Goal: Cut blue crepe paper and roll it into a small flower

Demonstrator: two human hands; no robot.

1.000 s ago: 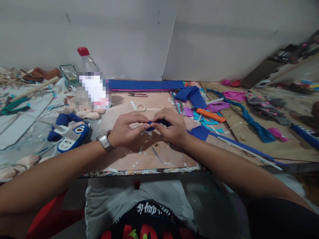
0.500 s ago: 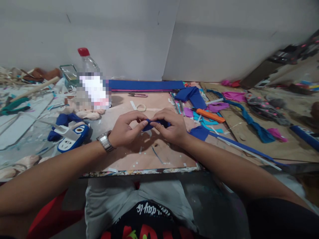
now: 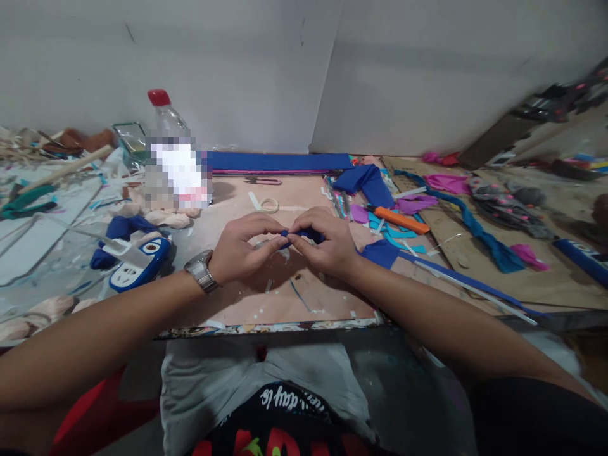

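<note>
A small piece of dark blue fabric [image 3: 311,235] is pinched between both hands above the middle of the work board [image 3: 266,297]. My left hand [image 3: 247,248] grips its left end with thumb and fingertips; a metal watch is on that wrist. My right hand [image 3: 327,244] closes around the rest of it, so much of the cloth is hidden. The fingertips of both hands meet. Just beyond them lie a roll of masking tape [image 3: 269,205] and small thread snips [image 3: 262,182].
A red-capped bottle [image 3: 166,117] stands back left, near a blue-and-white power strip [image 3: 140,263]. Along the wall lies a long blue fabric strip [image 3: 280,161]. To the right are an orange utility knife [image 3: 401,220], blue cloth [image 3: 365,182] and coloured scraps. Green-handled pliers [image 3: 31,201] lie far left.
The fingers have shifted slightly on the blue fabric, and less of it shows between the thumbs. Both hands otherwise stay in place.
</note>
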